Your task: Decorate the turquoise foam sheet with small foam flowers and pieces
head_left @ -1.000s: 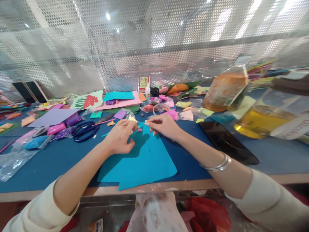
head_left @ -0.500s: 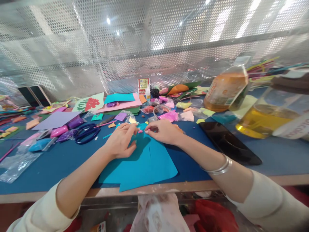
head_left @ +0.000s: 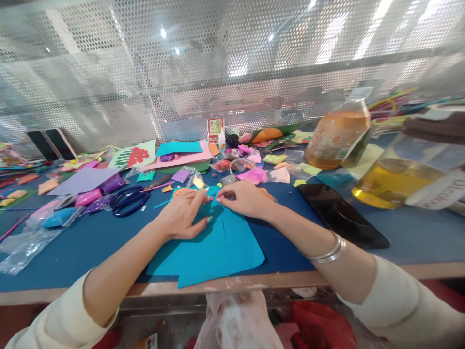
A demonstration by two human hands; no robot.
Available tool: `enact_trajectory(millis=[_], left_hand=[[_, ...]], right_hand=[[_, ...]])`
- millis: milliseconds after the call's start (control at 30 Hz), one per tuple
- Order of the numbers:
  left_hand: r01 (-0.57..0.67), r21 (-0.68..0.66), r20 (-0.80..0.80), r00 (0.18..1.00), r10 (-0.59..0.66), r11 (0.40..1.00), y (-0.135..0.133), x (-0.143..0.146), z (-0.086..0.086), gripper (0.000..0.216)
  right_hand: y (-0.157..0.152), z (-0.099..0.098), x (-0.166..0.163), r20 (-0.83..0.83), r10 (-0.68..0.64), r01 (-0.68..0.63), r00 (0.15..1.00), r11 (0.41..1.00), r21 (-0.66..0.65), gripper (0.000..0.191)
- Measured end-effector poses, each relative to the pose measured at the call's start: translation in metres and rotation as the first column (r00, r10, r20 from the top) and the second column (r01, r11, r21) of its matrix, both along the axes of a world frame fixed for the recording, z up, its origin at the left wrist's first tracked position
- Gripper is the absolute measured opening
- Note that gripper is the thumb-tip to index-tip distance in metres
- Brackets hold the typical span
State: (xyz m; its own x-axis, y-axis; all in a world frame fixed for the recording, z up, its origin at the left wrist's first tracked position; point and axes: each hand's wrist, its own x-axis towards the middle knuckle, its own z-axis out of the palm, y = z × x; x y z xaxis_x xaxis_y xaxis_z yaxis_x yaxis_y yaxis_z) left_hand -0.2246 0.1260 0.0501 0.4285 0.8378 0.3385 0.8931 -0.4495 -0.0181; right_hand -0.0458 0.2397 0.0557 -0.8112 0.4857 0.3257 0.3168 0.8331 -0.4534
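A turquoise paper sheet (head_left: pixel 218 249) lies on the blue table (head_left: pixel 94 242) near the front edge. My left hand (head_left: pixel 183 213) rests on the sheet's upper left part, fingers curled and pressing near its top edge. My right hand (head_left: pixel 243 198) sits at the sheet's top, thumb and forefinger pinched on a tiny piece I cannot make out. The fingertips of both hands nearly meet. A silver bangle (head_left: pixel 325 252) circles my right wrist.
Blue scissors (head_left: pixel 129 198) lie left of my hands. Bags of coloured clay (head_left: pixel 87 196), paper sheets (head_left: pixel 181 148) and a glue bottle (head_left: pixel 221 138) crowd the back. A black phone (head_left: pixel 341 215) lies right. Bottles of amber liquid (head_left: pixel 337 133) and a jar (head_left: pixel 399 179) stand far right.
Both hands have lowered onto the top of the turquoise sheet and drawn closer; the left hand now lies flatter on it. The sheet has barely shifted.
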Motion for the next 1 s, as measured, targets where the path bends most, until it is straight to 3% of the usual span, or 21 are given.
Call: enact_trajectory(millis=[433,867,1000], left_hand=[[0.04,0.118,-0.026,0.999,-0.038,0.992,0.0006,0.0011,-0.004,0.06],[0.017,-0.018,0.01,1.0,-0.017,1.0,-0.0023,0.0034,-0.0038,0.06],[-0.008,0.029,-0.004,1.0,0.008,1.0,-0.0032,0.0015,-0.0026,0.064]], right_hand=[[0.0004,0.0005,0.0004,0.012,0.018,-0.018,1.0,1.0,0.003,0.02],[-0.0004,0.0024,0.0001,0.012,0.019,-0.019,1.0,1.0,0.007,0.02],[-0.0004,0.0025,-0.0002,0.013,0.021,-0.021,1.0,1.0,0.009,0.021]])
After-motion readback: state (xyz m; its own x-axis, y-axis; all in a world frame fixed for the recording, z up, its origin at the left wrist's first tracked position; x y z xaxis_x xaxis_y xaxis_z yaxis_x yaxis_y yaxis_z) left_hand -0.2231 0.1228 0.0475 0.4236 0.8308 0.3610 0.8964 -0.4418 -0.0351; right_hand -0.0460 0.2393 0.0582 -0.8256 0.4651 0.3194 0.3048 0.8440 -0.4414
